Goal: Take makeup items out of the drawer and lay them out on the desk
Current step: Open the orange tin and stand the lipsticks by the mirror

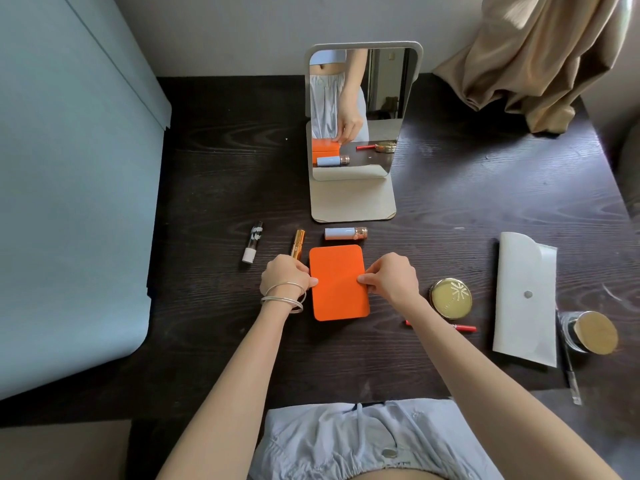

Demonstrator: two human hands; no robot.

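Most of the laying-out looks done. Both hands pinch an orange palette (338, 283) that lies flat on the dark wood counter (214, 188): the left hand (287, 275) grips its left edge with thumb on top, the right hand (393, 278) grips its right edge the same way, as if squaring it into place.

Around it sit a clear tube with a white cap (252, 241) at far left, a gold tube (297, 244) touching or just beside the left hand, and a pale blue bottle with a copper cap (345, 233) just beyond the palette, in front of a standing mirror (360, 112). To the right lie a round gold compact (450, 298), a red pencil (464, 328) partly under the right forearm, a white pouch (524, 299) and a jar with a gold lid (594, 332).

The drawer is not in view, so I cannot tell whether anything is left inside; I would judge the task near its end.
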